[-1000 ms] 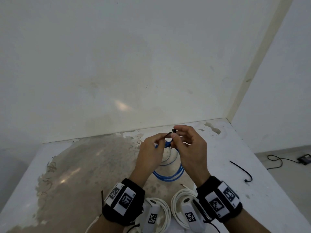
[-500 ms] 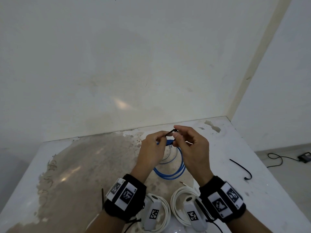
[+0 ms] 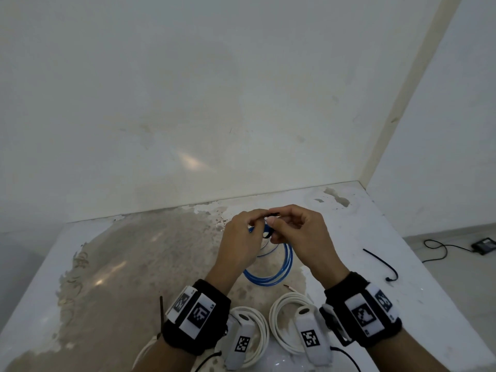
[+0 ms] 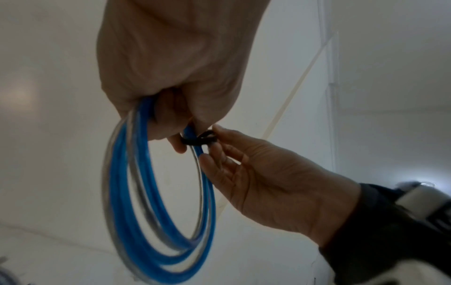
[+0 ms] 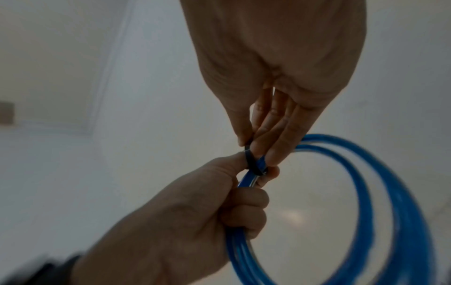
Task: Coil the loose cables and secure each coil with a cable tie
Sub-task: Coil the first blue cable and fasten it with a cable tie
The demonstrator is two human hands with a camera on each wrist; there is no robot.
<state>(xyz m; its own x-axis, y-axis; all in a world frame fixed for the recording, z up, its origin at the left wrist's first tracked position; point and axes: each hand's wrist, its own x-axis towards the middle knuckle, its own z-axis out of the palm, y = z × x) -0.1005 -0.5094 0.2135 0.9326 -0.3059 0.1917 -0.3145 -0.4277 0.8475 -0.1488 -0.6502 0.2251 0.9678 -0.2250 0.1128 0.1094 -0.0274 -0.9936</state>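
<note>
A blue cable coil (image 3: 279, 272) hangs above the table, held at its top by my left hand (image 3: 243, 237), whose fingers curl round the strands (image 4: 127, 173). A black cable tie (image 4: 198, 139) is looped round the coil beside the left fingers. My right hand (image 3: 295, 232) pinches that tie (image 5: 252, 163) between thumb and fingers. In the right wrist view the blue coil (image 5: 395, 192) curves away to the right below both hands.
Two white cable coils (image 3: 257, 334) (image 3: 284, 320) lie near the table's front edge under my wrists. A loose black cable tie (image 3: 381, 264) lies on the table at the right. The wall stands close behind. A black cord (image 3: 442, 249) lies on the floor.
Both hands have sunk slightly and drawn closer together. The tie's loop sits tighter on the blue coil, its tail no longer sticking up between the hands.
</note>
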